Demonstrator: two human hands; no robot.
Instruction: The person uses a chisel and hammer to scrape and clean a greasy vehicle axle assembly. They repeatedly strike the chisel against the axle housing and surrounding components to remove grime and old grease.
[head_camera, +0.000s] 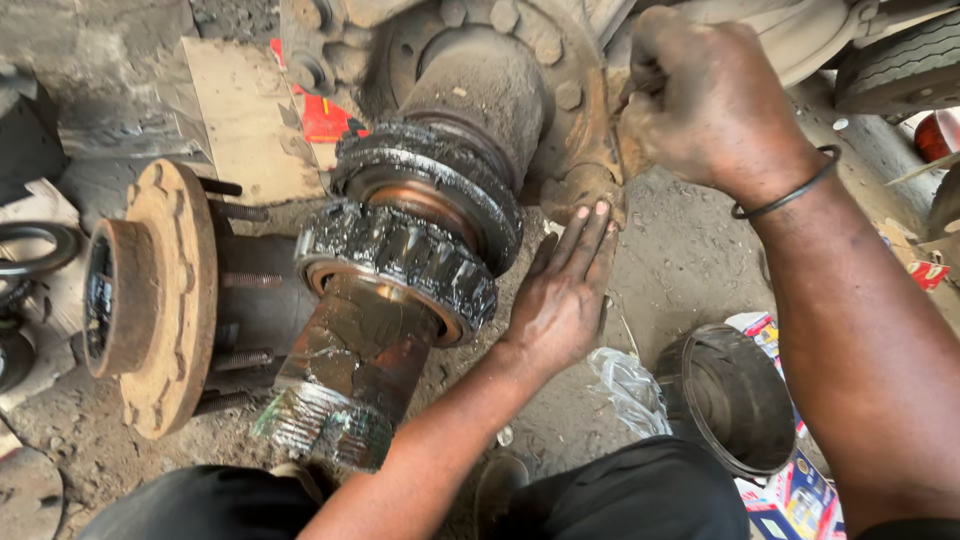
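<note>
We flatten our left hand, fingers straight, beside the greasy axle spindle at nine o'clock; our right hand fists the rusty backing plate, contents unclear; seating likely needs steady pressure

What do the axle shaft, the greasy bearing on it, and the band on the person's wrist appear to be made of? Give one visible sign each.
Axle shaft: steel probably, brownish bare metal gleaming through smeared grease.
Bearing: metal too, ridged rollers in a ring, coated in black grease.
Band: thin, black, smooth loop on the right wrist; rubber or metal, cannot tell.
</note>
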